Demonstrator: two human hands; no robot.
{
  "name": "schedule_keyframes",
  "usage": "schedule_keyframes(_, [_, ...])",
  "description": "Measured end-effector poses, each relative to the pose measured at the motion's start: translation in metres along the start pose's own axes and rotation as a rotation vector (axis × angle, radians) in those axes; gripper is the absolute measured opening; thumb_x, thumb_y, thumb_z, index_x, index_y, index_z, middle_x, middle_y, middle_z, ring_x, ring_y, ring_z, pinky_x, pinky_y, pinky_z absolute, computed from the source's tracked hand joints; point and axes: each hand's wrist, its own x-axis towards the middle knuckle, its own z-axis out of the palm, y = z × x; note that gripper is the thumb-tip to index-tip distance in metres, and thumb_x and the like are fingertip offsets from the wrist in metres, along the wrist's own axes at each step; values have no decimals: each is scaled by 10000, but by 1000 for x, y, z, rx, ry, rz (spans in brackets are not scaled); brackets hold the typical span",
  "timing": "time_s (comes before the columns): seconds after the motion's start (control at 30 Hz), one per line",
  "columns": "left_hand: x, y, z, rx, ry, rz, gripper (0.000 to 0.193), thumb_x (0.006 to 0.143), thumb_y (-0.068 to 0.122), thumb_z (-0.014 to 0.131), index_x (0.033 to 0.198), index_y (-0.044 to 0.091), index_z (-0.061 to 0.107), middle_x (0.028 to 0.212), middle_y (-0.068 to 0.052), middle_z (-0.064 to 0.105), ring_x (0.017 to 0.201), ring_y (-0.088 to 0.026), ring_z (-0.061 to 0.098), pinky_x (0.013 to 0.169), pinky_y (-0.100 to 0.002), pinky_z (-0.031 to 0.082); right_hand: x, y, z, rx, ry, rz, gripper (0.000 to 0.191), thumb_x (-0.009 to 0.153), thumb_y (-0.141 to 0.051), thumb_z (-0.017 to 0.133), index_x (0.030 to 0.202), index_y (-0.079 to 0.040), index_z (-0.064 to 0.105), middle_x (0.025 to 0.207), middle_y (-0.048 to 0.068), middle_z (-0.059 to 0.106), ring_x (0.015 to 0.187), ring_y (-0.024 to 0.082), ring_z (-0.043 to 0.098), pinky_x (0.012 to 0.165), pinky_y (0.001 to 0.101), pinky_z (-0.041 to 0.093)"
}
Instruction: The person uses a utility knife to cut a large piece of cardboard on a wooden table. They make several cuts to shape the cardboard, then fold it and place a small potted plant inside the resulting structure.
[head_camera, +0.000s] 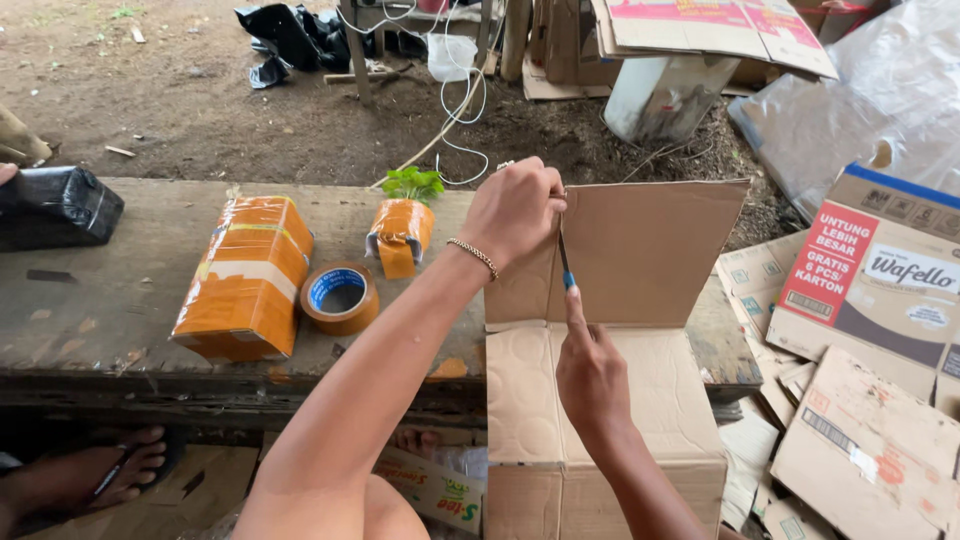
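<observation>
Fingers of the left hand (516, 208) pinch the top edge of an upright cardboard flap (650, 250), while the right hand (590, 370) grips a blue-handled cutter (565, 262), its blade set against the flap. The cardboard sheet (600, 430) lies bent across the front edge of a worn wooden bench (100, 300). To the left sit a roll of brown tape (340, 297), a small taped plant bundle (402, 232) and a larger taped parcel (247, 277).

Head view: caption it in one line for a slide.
Left hand steadies an upright cardboard flap while right hand runs a blue-handled cutter down it.
</observation>
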Motion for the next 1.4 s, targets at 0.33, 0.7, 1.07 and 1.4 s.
schedule_keyframes(0.33, [32,30,1,191,-408,-141,206,809,263,820,885,84,755,933,-154,751,945,-331,731,814,-440,579,4,-18,-50,37,-90,89,600,913,-9,569,1504,-39,474,854,269,668,720,447,653,645,549,508])
schedule_keyframes(0.7, [30,18,14,218,-327,40,119,777,184,811,835,100,751,910,-122,749,916,-307,733,773,-439,576,58,-15,-50,-10,-137,26,517,921,-31,594,1436,-46,550,741,250,659,687,428,664,660,541,515])
schedule_keyframes(1.07, [39,-2,29,265,-276,170,135,784,192,811,845,110,722,895,-107,739,889,-293,729,749,-434,573,1,-7,-47,-36,-115,83,597,909,-7,575,1494,-83,482,704,239,638,623,418,634,599,541,492])
schedule_keyframes(1.4, [37,2,21,280,-301,151,203,826,265,799,861,85,711,902,-129,736,900,-323,719,769,-446,562,62,-14,-46,55,-144,67,411,974,-44,520,1374,-40,614,710,279,648,632,442,660,610,542,487])
